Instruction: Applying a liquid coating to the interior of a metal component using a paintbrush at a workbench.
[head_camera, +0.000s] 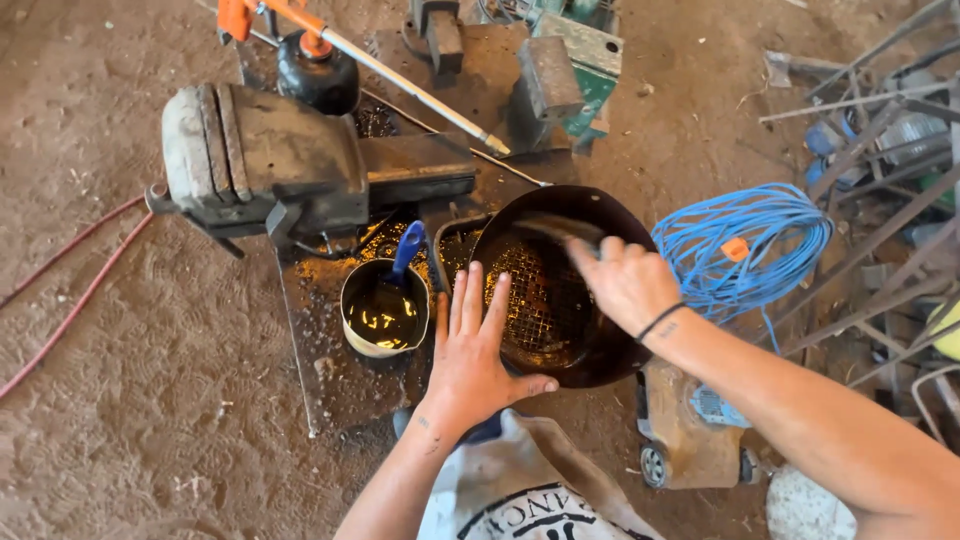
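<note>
Blurred tool hides in the right hand (628, 282), closed around it; left hand (470, 350) spreads flat on the rusty round mesh-bottomed pan (560, 300).

We see our left hand (468, 355) flat, palm down, fingers spread and pointing far, thumb out to the right, forearm rising from the near edge. Our right hand (628, 282) is curled closed, knuckles up, black band on wrist, forearm coming from near right.
</note>
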